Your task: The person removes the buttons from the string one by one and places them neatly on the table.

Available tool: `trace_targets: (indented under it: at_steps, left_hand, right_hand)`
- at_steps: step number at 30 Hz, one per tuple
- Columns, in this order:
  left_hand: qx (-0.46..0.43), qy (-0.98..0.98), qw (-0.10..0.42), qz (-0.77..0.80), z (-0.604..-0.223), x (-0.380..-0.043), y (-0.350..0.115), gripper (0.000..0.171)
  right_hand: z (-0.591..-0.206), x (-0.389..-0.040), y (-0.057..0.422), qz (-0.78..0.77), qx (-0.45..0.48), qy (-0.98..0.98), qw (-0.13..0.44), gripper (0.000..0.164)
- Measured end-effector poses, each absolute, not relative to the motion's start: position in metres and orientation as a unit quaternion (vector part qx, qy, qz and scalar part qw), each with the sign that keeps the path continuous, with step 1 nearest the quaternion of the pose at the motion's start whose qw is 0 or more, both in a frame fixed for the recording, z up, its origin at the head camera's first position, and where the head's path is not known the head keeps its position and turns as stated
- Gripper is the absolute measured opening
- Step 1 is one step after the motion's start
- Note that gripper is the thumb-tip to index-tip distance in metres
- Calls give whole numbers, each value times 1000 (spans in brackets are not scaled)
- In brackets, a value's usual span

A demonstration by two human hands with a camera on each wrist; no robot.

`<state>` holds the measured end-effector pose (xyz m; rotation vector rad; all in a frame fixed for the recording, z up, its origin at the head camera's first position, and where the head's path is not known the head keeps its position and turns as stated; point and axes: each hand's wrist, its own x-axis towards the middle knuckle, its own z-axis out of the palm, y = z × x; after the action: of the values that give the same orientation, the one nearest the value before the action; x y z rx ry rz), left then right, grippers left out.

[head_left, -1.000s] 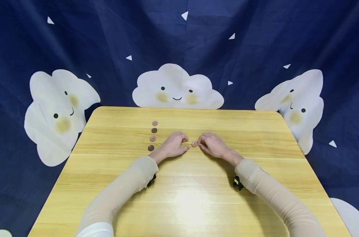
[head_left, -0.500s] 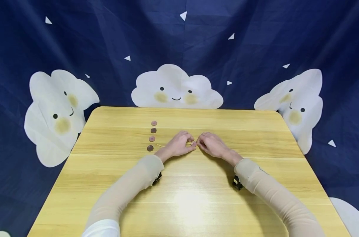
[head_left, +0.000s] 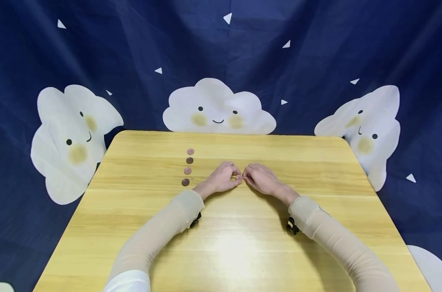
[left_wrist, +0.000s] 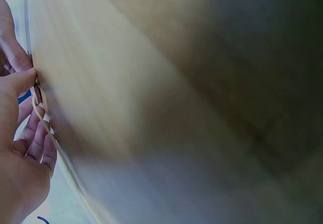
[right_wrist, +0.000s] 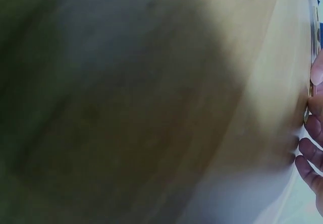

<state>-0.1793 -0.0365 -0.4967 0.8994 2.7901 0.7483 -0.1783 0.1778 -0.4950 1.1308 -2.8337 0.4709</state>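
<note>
A pinkish round button (head_left: 239,177) is pinched between thumb and fingers of my left hand (head_left: 221,177), seen edge-on as a thin disc in the left wrist view. Yellow string (head_left: 199,179) passes under that hand to the button, its free tail lying to the left on the table. Just right of the button, my right hand (head_left: 261,178) has thumb and forefinger pinched together, apparently on the end of the string; its fingertips hide that end. In the right wrist view, the right hand's fingers (right_wrist: 310,153) show at the edge, loosely curled.
Left of the hands, several buttons stand in a column on the wooden table (head_left: 228,231): a pink button (head_left: 190,151), a dark brown button (head_left: 189,160), another pink button (head_left: 187,171) and another brown button (head_left: 185,182). A blue cloud-print curtain (head_left: 301,69) hangs behind.
My left hand has slid right along the string to the button and now takes its edge between thumb and fingers. The right hand stays nearly still.
</note>
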Motion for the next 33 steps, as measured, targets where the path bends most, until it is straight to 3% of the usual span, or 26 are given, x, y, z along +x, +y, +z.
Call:
trace_targets:
  at_steps: [18, 33]
  left_hand:
    - [287, 912, 57, 287, -497, -179, -42, 14]
    - [262, 915, 38, 305, -493, -173, -73, 24]
  right_hand:
    - [-494, -178, 177, 138, 358, -923, 19, 7]
    - [-495, -179, 177, 131, 360, -923, 24, 5]
